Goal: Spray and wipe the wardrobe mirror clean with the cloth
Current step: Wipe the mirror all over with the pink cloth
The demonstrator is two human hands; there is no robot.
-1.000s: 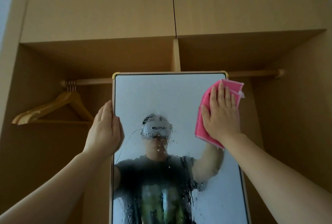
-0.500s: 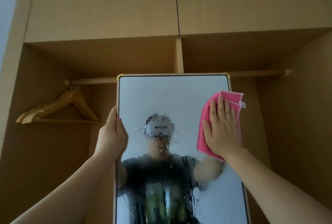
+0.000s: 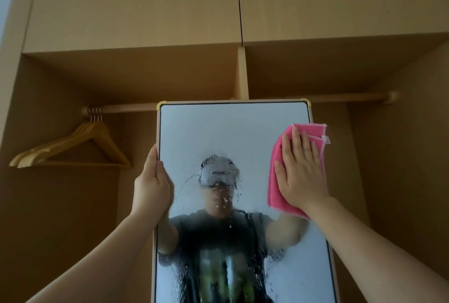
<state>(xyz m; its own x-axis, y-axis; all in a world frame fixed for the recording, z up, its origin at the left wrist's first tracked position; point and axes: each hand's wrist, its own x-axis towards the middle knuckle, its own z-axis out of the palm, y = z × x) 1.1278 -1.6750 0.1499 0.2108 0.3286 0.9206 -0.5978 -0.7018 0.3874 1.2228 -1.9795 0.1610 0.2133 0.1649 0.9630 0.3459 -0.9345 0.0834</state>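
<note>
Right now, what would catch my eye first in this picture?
The bright pink cloth, pressed flat by the right hand against the right side of the mirror, stands out first. Next come the spray droplets beading the glass's middle, and the left hand gripping its left edge. At left, wooden hangers hang on the rail.

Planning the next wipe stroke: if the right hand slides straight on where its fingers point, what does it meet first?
Likely the mirror's top frame near the gold corner; the right hand, on the pink cloth, points up across clear glass.
</note>
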